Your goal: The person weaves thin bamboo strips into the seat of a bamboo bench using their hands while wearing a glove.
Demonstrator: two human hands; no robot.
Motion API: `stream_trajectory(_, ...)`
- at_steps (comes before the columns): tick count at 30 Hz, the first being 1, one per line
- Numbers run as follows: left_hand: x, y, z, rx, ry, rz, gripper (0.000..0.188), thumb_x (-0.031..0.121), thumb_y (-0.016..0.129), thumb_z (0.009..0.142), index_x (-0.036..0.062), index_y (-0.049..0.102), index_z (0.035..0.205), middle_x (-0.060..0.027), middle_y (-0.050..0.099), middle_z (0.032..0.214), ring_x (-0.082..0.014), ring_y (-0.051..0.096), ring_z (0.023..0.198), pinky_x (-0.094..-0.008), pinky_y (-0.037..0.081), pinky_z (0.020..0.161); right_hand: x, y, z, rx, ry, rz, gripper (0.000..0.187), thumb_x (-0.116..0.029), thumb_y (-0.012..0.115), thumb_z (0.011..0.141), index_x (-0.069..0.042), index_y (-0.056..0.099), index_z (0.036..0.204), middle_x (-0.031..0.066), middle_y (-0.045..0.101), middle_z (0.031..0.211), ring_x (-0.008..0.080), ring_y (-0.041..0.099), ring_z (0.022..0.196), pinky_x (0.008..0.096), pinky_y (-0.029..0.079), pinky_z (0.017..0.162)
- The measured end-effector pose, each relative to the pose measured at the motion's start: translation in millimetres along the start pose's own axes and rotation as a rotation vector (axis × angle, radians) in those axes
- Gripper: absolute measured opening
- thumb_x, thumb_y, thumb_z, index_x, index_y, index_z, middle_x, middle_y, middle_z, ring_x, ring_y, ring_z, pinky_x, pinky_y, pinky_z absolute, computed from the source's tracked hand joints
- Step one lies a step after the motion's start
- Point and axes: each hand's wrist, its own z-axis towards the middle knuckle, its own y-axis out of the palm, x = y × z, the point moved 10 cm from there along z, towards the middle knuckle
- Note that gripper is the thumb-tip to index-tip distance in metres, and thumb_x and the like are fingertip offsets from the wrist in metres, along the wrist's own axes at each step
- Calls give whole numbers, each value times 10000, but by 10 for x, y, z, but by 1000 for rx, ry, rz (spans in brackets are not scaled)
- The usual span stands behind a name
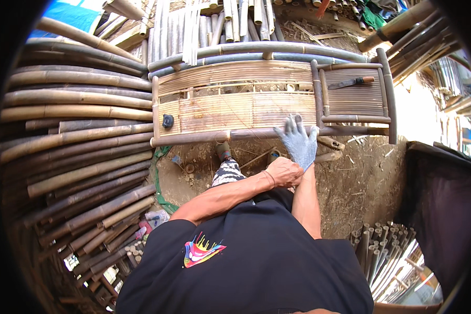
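My right hand [297, 142] wears a grey knitted work glove. Its fingers are spread and hold nothing, above the front rail of a bamboo bench [204, 137]. My left hand [285, 171] is bare and closed at the right wrist, gripping the glove's cuff. The bench has a seat of thin slats with gaps along the middle. On its right, framed section lies a knife [350, 82] with a dark blade and wooden handle. A small black object [168, 121], perhaps a tape measure, rests on the seat's left end.
Bamboo poles [83, 112] are stacked along the left side, with cut lengths [172, 31] behind the bench. A dark panel [439, 193] stands at the right. Upright bamboo pieces [379, 246] are at the lower right. Green netting [161, 183] lies on the dirt floor.
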Motion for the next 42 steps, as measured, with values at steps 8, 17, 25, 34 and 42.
stream_trajectory(8,-522,-819,-860,131,52,-174,254,258,553,840,62,602,686,-151,640,701,-356,641,643,-464,499,588,-232,-435,801,-230,-194,-1111,412,-304,447,1038,0,528,1304,126,645,1224,225,602,1141,531,269,1178)
stream_trajectory(17,-709,-1048,-1382,75,136,-300,242,246,549,861,58,553,708,-149,596,684,-364,613,639,-469,479,582,-219,-810,1066,-324,-652,-1818,583,-467,448,1004,-44,430,1404,154,506,1407,359,431,1329,611,225,1170)
stream_trajectory(25,-1004,-620,-1514,-106,22,-328,293,321,538,898,64,580,764,-160,647,741,-373,645,725,-491,495,650,-1197,-203,469,858,-1466,-2997,660,-511,557,929,-104,438,1434,167,598,1311,372,539,1236,461,366,1104)
stream_trajectory(34,-2274,1288,-3073,-671,-306,-461,361,278,583,827,136,675,1147,-165,712,1033,-365,661,1013,-437,514,893,-1616,-1112,-1330,2786,-662,-2817,779,-696,406,892,-15,669,1162,242,627,1212,410,558,1203,458,457,973)
stream_trajectory(42,-2108,1283,-3194,-745,-176,-576,353,363,605,806,170,720,1079,-178,716,1005,-387,681,942,-484,517,812,-556,-1720,-885,2325,-452,-3084,583,-533,544,911,21,697,1010,211,703,871,306,674,812,391,514,770)
